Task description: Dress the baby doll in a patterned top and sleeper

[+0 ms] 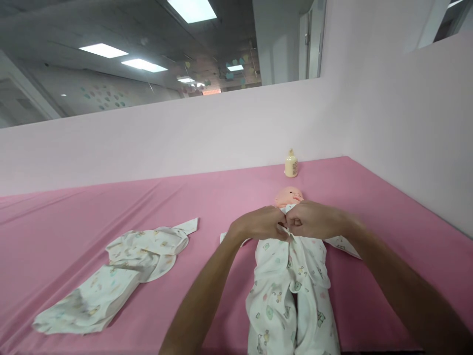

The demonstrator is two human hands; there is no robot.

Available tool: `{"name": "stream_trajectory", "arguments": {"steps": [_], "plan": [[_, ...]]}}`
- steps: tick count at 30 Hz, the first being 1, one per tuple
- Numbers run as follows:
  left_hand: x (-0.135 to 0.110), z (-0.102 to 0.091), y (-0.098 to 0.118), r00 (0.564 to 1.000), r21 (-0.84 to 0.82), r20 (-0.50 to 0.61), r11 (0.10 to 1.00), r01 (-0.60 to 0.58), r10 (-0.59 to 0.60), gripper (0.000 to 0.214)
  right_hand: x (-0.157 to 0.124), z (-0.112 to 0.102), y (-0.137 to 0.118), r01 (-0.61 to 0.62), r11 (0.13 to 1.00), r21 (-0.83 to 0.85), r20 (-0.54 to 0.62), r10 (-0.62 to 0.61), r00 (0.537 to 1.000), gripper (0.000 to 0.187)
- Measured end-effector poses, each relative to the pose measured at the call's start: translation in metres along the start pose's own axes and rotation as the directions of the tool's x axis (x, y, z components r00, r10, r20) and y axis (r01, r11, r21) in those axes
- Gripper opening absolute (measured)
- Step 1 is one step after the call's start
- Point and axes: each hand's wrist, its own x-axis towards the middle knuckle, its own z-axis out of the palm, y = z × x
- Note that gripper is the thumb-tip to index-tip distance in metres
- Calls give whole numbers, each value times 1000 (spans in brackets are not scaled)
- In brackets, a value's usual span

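Note:
A baby doll (288, 195) lies on its back, its head toward the wall, dressed in a white printed baby outfit (271, 291). My left hand (264, 222) and my right hand (312, 219) meet at the doll's upper chest, just below its head. Both have their fingers closed in a pinch on the front edges of the outfit near the neck. The exact fastening between the fingertips is hidden. Below my hands the front edges run down the middle, and the legs of the outfit extend toward me. Its sleeves stick out to both sides.
A second white printed baby garment (144, 256) lies crumpled on the left of the pink-covered table (218, 207). A cream pump bottle (291, 165) stands behind the doll near the white wall (185, 143). A mirror or window (148, 44) spans the wall above. Another wall borders the right.

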Motion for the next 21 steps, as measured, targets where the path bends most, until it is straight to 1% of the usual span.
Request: {"name": "stream_trajectory", "arguments": {"steps": [2,4,8,13,15,17,19,21], "plan": [[-3,-2,2,1000,7,-7,1000,-25,25,12,-3,-7,2,20,996,90,43,-24,999,22],[-6,-5,4,999,29,-26,999,-35,35,12,-4,-9,2,16,995,99,40,-20,999,22],[-12,-10,5,999,32,-42,999,-24,26,16,-2,-6,2,3,1000,31,20,-4,1000,20],[-20,-17,7,998,-33,-28,998,-61,60,23,1,1,7,-27,993,-111,-30,24,999,22],[-23,-21,7,998,5,-61,1000,-20,21,21,0,3,8,-40,990,-133,-63,32,998,23],[-27,-23,4,990,79,-128,995,61,-50,20,-2,3,8,-78,986,-147,-124,60,990,25],[-32,-24,-3,971,137,-204,979,151,-121,20,-7,2,7,-150,979,-135,-202,121,972,25],[-38,-23,-14,950,171,-248,957,234,-188,18,-16,1,7,-215,974,-75,-244,191,951,25]]}}
